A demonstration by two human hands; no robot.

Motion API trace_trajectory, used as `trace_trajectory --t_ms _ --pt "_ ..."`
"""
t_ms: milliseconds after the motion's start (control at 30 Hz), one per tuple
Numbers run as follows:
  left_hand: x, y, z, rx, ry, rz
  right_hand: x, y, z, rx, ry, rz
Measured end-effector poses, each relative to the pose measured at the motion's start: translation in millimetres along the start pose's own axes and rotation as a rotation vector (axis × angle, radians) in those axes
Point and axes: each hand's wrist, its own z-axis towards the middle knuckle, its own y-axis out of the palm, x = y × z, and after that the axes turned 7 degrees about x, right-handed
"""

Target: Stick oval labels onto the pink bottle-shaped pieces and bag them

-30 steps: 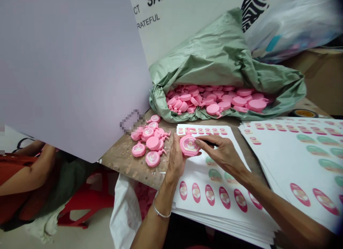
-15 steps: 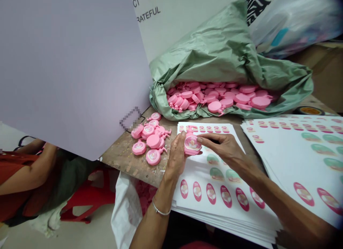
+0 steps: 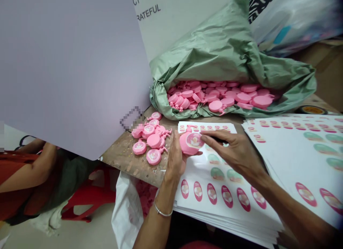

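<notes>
A flat pink plastic bottle-shaped piece point(image 3: 189, 143) sits between the hands, just above a white paper sheet of printed oval labels point(image 3: 206, 177), its long axis tilted with the pump end pointing away and leftward. The left hand point(image 3: 175, 159), nearer its body, is curled against its left edge, while the right hand point(image 3: 232, 154) reaches across, fingertips point(image 3: 204, 138) pinching beside its oval label point(image 3: 194, 141). Left of the hands, matching pink pieces point(image 3: 151, 143) lie heaped on a scuffed wooden worktop point(image 3: 125, 163).

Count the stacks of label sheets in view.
2: the front stack, under the right hand, and the right stack beside it.
</notes>
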Motion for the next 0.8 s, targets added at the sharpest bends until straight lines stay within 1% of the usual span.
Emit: trace_trajectory --t_ms 100,267,433,567,800 --pt "-1.5 2.9 -4.1 -0.087 0.004 -0.064 2.7 10.3 -3.4 -0.033 0.058 0.033" --pt "-2.5 0.0 -4.4 -0.085 0.000 -0.091 9.9 14.8 -6.7 -0.058 0.065 0.053" --pt "-2.3 -1.4 -5.4 -0.088 0.018 -0.082 8.9 13.9 -6.6 -0.075 0.085 0.036" --pt "-1.7 -0.6 -7.1 -0.066 0.035 -0.072 6.0 15.2 -6.1 -0.055 0.077 0.020" --pt "-0.9 -0.3 -7.8 -0.062 0.041 -0.061 5.9 15.9 -6.3 -0.041 0.056 0.010"
